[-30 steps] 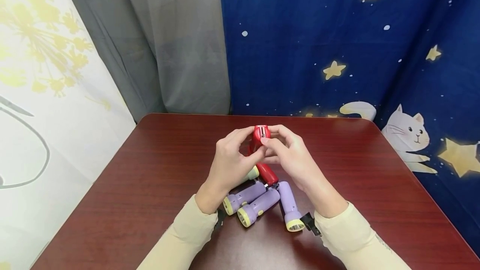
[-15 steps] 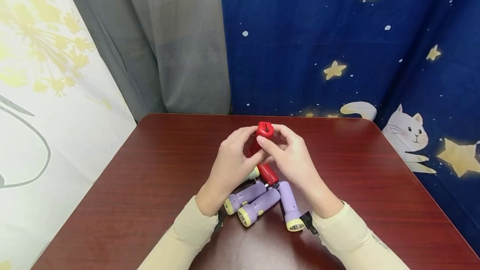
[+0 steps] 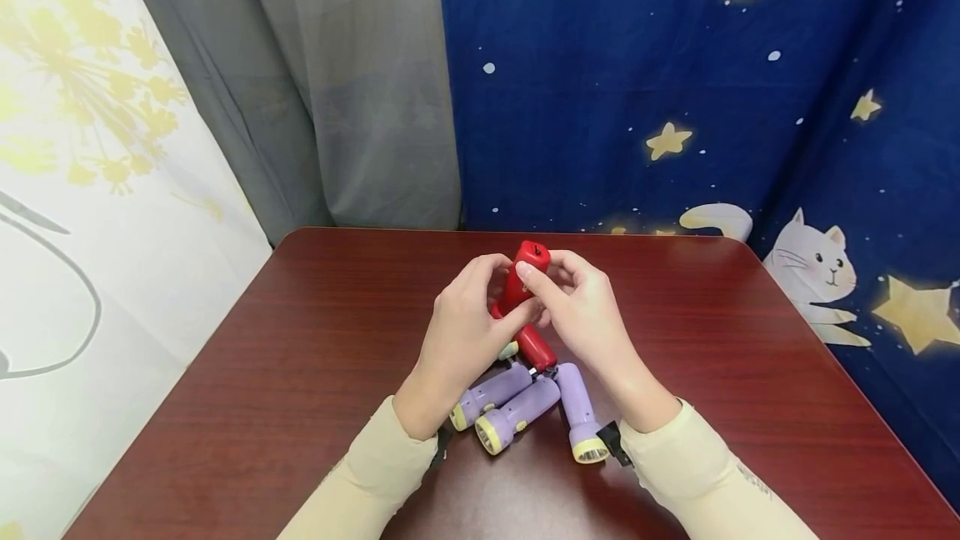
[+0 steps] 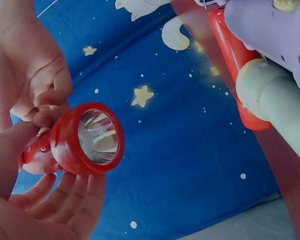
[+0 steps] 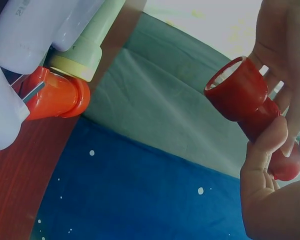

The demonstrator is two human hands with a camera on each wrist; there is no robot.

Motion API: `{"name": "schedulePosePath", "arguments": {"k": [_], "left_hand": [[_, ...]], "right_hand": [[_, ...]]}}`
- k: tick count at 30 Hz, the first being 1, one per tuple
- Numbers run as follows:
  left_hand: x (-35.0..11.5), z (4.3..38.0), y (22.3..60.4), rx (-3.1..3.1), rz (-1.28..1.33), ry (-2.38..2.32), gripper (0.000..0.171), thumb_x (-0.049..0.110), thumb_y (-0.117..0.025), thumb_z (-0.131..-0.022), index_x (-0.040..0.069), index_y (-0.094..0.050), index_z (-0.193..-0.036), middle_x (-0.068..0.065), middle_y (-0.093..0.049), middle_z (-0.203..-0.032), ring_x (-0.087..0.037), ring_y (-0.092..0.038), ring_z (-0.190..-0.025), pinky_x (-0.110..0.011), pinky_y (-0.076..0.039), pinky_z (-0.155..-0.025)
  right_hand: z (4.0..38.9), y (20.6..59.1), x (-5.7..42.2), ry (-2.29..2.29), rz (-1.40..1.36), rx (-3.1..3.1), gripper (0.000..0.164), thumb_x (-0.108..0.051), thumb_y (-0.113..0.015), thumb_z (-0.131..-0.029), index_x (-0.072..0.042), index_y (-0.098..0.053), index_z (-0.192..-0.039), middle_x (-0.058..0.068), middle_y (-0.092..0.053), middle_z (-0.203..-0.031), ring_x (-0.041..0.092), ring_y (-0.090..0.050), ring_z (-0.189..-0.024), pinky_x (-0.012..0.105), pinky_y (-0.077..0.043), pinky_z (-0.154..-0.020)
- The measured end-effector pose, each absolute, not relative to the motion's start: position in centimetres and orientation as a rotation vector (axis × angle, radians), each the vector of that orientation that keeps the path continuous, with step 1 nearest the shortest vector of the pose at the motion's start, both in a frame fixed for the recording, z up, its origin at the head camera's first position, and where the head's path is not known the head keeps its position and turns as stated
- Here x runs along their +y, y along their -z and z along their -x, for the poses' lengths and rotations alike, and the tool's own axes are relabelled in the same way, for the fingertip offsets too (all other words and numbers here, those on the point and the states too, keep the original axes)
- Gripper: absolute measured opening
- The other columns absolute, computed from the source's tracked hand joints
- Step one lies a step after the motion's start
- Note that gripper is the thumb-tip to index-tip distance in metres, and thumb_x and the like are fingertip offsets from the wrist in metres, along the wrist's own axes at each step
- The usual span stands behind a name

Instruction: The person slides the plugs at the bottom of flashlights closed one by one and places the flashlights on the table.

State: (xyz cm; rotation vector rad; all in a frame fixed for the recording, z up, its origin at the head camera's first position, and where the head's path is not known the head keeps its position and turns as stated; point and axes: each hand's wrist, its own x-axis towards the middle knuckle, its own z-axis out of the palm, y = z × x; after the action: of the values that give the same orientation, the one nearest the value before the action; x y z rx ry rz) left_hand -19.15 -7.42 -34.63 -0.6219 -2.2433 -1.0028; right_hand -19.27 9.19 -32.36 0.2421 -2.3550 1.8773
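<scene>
Above the table, a red flashlight [image 3: 528, 261] is held tilted between both hands, its tail end up. My left hand [image 3: 459, 319] grips it from the left, thumb on one side and fingers along the other. From the right, my right hand [image 3: 592, 311] grips the body near the tail, its thumb lying along it. In the left wrist view the flashlight's lens and reflector [image 4: 100, 137] show. A second red flashlight [image 3: 537, 348] lies on the table just below the hands.
Three purple flashlights [image 3: 519, 415] and a pale green one [image 3: 509, 351], partly hidden by the left hand, lie clustered on the dark red wooden table [image 3: 300, 373]. A grey curtain [image 3: 375, 107] and a blue star-patterned curtain [image 3: 570, 107] hang behind the far edge.
The held flashlight's tail end has shifted slightly right and turned, so more of its red side shows and its end slot faces the head view less. The flashlights on the table have stayed put.
</scene>
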Motion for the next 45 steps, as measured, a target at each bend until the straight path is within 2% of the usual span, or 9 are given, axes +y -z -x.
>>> {"name": "schedulePosePath", "arguments": {"k": [5,13,17,23,26,31,34,40,45], "left_hand": [[-7.5,19.2,34.6,-2.215,0.62,0.983,0.041,0.02,-0.088,-0.088,0.005,-0.068,-0.121,-0.006,-0.072,-0.1,-0.015,-0.065,-0.08,-0.029,-0.061,-0.07],[-8.1,19.9,34.4,-2.255,0.553,1.047,0.038,0.021,-0.086,-0.09,0.006,-0.072,-0.122,-0.005,-0.075,-0.093,-0.012,-0.068,-0.075,-0.026,-0.062,-0.069],[-8.7,20.7,34.4,-2.283,0.502,1.079,0.036,0.025,-0.085,-0.091,0.007,-0.074,-0.12,-0.005,-0.077,-0.09,-0.013,-0.067,-0.073,-0.027,-0.061,-0.066],[-9.8,22.1,34.2,-2.353,0.383,1.095,0.039,0.034,-0.085,-0.092,0.007,-0.076,-0.119,-0.008,-0.08,-0.093,-0.018,-0.069,-0.074,-0.033,-0.06,-0.067],[-10.7,23.1,34.1,-2.396,0.311,1.155,0.042,0.036,-0.084,-0.092,0.007,-0.076,-0.12,-0.009,-0.081,-0.098,-0.019,-0.074,-0.078,-0.036,-0.064,-0.073],[-12.5,24.9,33.9,-2.474,0.206,1.237,0.047,0.04,-0.082,-0.093,0.006,-0.075,-0.124,-0.011,-0.082,-0.103,-0.024,-0.079,-0.086,-0.042,-0.067,-0.079],[-13.9,26.4,33.6,-2.535,0.164,1.2,0.047,0.042,-0.079,-0.093,0.006,-0.075,-0.124,-0.012,-0.081,-0.103,-0.026,-0.079,-0.089,-0.044,-0.066,-0.079],[-17.2,30.0,33.6,-2.634,0.031,1.123,0.052,0.046,-0.075,-0.095,0.005,-0.073,-0.128,-0.015,-0.079,-0.112,-0.032,-0.078,-0.094,-0.049,-0.066,-0.083],[-19.8,32.4,34.6,-2.721,-0.077,1.093,0.053,0.044,-0.074,-0.096,0.003,-0.07,-0.13,-0.02,-0.075,-0.118,-0.037,-0.076,-0.095,-0.052,-0.066,-0.085]], "right_hand": [[19.4,32.4,9.2,-1.886,-0.248,-2.368,0.04,-0.034,-0.073,-0.101,-0.011,-0.067,-0.133,0.017,-0.076,-0.111,0.019,-0.072,-0.066,0.035,-0.065,-0.069],[19.5,32.8,9.5,-1.867,-0.348,-2.459,0.047,-0.024,-0.064,-0.107,-0.004,-0.058,-0.149,0.024,-0.075,-0.118,0.023,-0.075,-0.081,0.028,-0.064,-0.07],[19.4,33.2,9.7,-1.831,-0.385,-2.51,0.042,-0.018,-0.061,-0.108,-0.002,-0.059,-0.147,0.023,-0.075,-0.122,0.016,-0.074,-0.079,0.028,-0.064,-0.07],[19.4,33.6,10.0,-1.738,-0.429,-2.585,0.033,-0.012,-0.058,-0.107,-0.001,-0.065,-0.138,0.02,-0.075,-0.129,0.017,-0.074,-0.077,0.035,-0.066,-0.073],[19.4,33.9,10.3,-1.685,-0.442,-2.636,0.029,-0.012,-0.057,-0.108,-0.002,-0.068,-0.133,0.019,-0.077,-0.123,0.016,-0.074,-0.077,0.039,-0.066,-0.073],[19.4,34.3,10.7,-1.509,-0.44,-2.801,0.027,-0.019,-0.06,-0.107,-0.009,-0.072,-0.128,0.011,-0.078,-0.099,0.018,-0.072,-0.081,0.033,-0.061,-0.068],[19.3,34.5,11.0,-1.33,-0.488,-2.909,0.027,-0.023,-0.061,-0.106,-0.012,-0.074,-0.127,0.007,-0.078,-0.1,0.021,-0.072,-0.089,0.032,-0.059,-0.075],[19.4,35.0,11.7,-1.027,-0.592,-3.036,0.032,-0.028,-0.065,-0.104,-0.008,-0.073,-0.129,0.007,-0.076,-0.122,0.023,-0.069,-0.111,0.048,-0.058,-0.103],[19.4,35.3,12.3,-0.916,-0.579,-3.117,0.039,-0.028,-0.068,-0.102,-0.004,-0.07,-0.133,0.012,-0.074,-0.13,0.029,-0.067,-0.122,0.054,-0.054,-0.11]]}}
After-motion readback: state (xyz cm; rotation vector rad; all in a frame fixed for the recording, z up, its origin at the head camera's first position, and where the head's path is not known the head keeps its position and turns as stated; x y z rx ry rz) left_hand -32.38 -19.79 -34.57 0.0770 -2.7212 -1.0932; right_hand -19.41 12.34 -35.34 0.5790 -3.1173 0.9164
